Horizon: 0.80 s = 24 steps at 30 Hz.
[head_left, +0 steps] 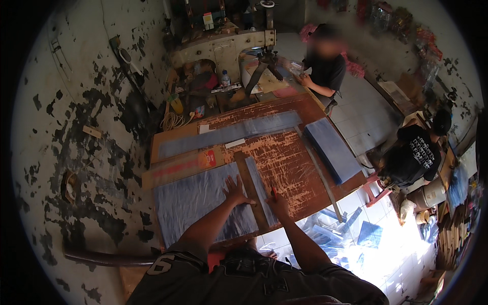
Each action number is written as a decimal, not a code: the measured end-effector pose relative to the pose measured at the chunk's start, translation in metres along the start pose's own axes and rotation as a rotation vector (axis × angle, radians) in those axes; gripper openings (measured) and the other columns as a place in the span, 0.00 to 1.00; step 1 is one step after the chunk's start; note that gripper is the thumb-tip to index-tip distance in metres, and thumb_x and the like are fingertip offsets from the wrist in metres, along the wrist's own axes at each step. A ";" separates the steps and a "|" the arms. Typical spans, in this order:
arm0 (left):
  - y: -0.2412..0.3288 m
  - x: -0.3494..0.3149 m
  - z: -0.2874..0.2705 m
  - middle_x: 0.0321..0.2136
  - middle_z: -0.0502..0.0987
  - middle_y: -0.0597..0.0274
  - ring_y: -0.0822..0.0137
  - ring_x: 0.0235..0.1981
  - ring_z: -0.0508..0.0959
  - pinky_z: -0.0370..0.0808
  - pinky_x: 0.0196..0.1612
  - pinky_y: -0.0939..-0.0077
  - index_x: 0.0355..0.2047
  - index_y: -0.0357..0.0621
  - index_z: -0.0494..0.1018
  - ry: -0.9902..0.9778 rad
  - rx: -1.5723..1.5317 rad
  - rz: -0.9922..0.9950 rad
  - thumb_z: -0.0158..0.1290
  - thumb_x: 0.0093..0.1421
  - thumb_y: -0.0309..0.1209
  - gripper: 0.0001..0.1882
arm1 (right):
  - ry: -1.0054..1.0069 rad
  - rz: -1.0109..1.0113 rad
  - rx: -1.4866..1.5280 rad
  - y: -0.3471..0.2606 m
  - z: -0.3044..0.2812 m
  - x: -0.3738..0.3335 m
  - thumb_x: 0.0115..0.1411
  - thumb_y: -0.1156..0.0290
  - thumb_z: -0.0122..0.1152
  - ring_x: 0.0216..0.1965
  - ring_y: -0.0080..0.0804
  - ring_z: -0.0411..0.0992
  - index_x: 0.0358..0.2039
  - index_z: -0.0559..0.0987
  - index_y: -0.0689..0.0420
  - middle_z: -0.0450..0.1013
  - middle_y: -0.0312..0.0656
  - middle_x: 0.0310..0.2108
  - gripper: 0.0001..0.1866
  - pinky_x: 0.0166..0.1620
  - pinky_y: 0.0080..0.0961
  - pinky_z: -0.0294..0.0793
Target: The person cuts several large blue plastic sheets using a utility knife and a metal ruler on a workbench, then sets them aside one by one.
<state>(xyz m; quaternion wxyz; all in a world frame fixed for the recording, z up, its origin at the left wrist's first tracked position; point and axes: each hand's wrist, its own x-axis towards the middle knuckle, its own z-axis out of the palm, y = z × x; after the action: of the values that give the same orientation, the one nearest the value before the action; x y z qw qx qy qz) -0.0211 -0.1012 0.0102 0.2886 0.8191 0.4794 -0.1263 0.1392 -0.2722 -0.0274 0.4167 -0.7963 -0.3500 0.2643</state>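
My left hand (235, 193) lies flat with its fingers spread on a stack of translucent blue plastic sheet (190, 206), its thumb against a long, flat brown straightedge (250, 189). Just to the right of that bar, my right hand (277, 205) is closed around a slim red cutter (274, 191); its blade is too small to make out. A narrow strip of the blue sheet (258, 178) shows along the bar's right side, under and beyond my right hand.
The worn brown table (310, 175) also bears a long blue sheet (229, 133), a thick blue stack (333, 150) and a thin metal bar (320, 173). Blue offcuts (335, 231) litter the tiled floor. One person (328, 71) sits beyond the table, another (412, 155) to the right.
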 end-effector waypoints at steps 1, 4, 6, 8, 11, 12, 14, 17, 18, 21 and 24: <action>-0.002 0.000 0.002 0.68 0.15 0.35 0.35 0.68 0.18 0.34 0.61 0.22 0.70 0.50 0.19 0.012 -0.036 -0.008 0.70 0.29 0.67 0.86 | -0.005 0.010 -0.008 -0.002 0.000 -0.001 0.50 0.54 0.72 0.37 0.44 0.78 0.38 0.79 0.59 0.78 0.47 0.31 0.23 0.41 0.39 0.74; 0.001 0.002 0.006 0.68 0.15 0.35 0.37 0.68 0.15 0.28 0.61 0.22 0.70 0.47 0.19 0.040 -0.101 -0.073 0.67 0.31 0.70 0.85 | -0.023 0.017 -0.005 -0.002 -0.003 -0.004 0.51 0.53 0.71 0.38 0.44 0.78 0.41 0.79 0.59 0.78 0.48 0.33 0.25 0.42 0.40 0.74; 0.001 0.004 0.006 0.68 0.15 0.36 0.38 0.68 0.15 0.27 0.60 0.22 0.69 0.46 0.19 0.068 -0.115 -0.117 0.64 0.32 0.73 0.84 | -0.035 0.000 0.026 -0.001 -0.004 -0.005 0.51 0.53 0.71 0.37 0.45 0.78 0.42 0.79 0.59 0.78 0.48 0.33 0.25 0.41 0.40 0.74; -0.002 0.008 0.006 0.67 0.14 0.36 0.38 0.67 0.13 0.25 0.60 0.22 0.69 0.46 0.19 0.070 -0.114 -0.121 0.62 0.34 0.75 0.82 | -0.015 -0.040 0.061 -0.002 -0.001 -0.004 0.51 0.54 0.71 0.36 0.46 0.78 0.42 0.78 0.60 0.78 0.48 0.31 0.25 0.40 0.40 0.74; 0.003 0.012 0.008 0.67 0.12 0.36 0.39 0.67 0.11 0.24 0.60 0.22 0.69 0.47 0.17 0.047 -0.124 -0.075 0.59 0.37 0.76 0.81 | 0.022 -0.077 -0.001 0.008 -0.004 0.002 0.51 0.56 0.71 0.34 0.47 0.77 0.40 0.78 0.61 0.77 0.49 0.29 0.24 0.38 0.40 0.74; -0.001 0.011 0.009 0.66 0.12 0.36 0.39 0.66 0.10 0.23 0.59 0.22 0.69 0.47 0.17 0.038 -0.129 -0.066 0.59 0.38 0.76 0.80 | 0.021 -0.088 -0.035 0.006 -0.003 0.001 0.51 0.56 0.71 0.33 0.47 0.77 0.39 0.77 0.61 0.77 0.49 0.29 0.23 0.37 0.40 0.74; -0.010 0.009 0.011 0.66 0.10 0.36 0.39 0.66 0.10 0.23 0.59 0.22 0.68 0.47 0.16 0.027 -0.121 -0.042 0.58 0.40 0.75 0.79 | 0.038 -0.105 -0.019 0.001 -0.002 -0.004 0.52 0.56 0.71 0.33 0.47 0.77 0.37 0.77 0.61 0.76 0.49 0.28 0.22 0.37 0.41 0.73; -0.013 0.010 0.010 0.65 0.09 0.36 0.38 0.65 0.09 0.23 0.59 0.22 0.68 0.47 0.15 0.006 -0.112 -0.027 0.57 0.42 0.74 0.77 | 0.038 -0.104 0.002 -0.003 -0.003 -0.006 0.52 0.56 0.71 0.32 0.48 0.76 0.35 0.76 0.61 0.76 0.50 0.28 0.21 0.36 0.41 0.73; -0.014 0.009 0.010 0.65 0.09 0.36 0.37 0.65 0.09 0.23 0.59 0.22 0.68 0.47 0.15 -0.005 -0.112 -0.030 0.57 0.43 0.73 0.77 | 0.029 -0.097 0.007 -0.005 -0.004 -0.007 0.52 0.56 0.71 0.32 0.49 0.76 0.35 0.76 0.61 0.76 0.50 0.28 0.21 0.36 0.41 0.73; -0.014 0.009 0.008 0.65 0.08 0.35 0.37 0.64 0.08 0.24 0.59 0.22 0.68 0.47 0.14 -0.033 -0.098 -0.041 0.57 0.44 0.73 0.76 | 0.030 -0.088 0.030 -0.009 -0.005 -0.010 0.52 0.56 0.71 0.32 0.48 0.76 0.34 0.76 0.61 0.76 0.50 0.28 0.21 0.36 0.41 0.73; -0.008 0.011 0.005 0.64 0.08 0.34 0.36 0.64 0.08 0.25 0.59 0.22 0.67 0.47 0.13 -0.065 -0.062 -0.051 0.57 0.45 0.73 0.76 | 0.032 -0.077 0.027 -0.007 -0.005 -0.009 0.52 0.56 0.71 0.31 0.47 0.76 0.34 0.76 0.61 0.76 0.50 0.28 0.22 0.36 0.41 0.73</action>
<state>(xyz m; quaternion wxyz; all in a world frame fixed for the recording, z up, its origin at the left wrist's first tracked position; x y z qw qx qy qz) -0.0219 -0.0934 -0.0024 0.3258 0.7927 0.4943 -0.1453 0.1351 -0.2786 -0.0182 0.4430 -0.7805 -0.3702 0.2399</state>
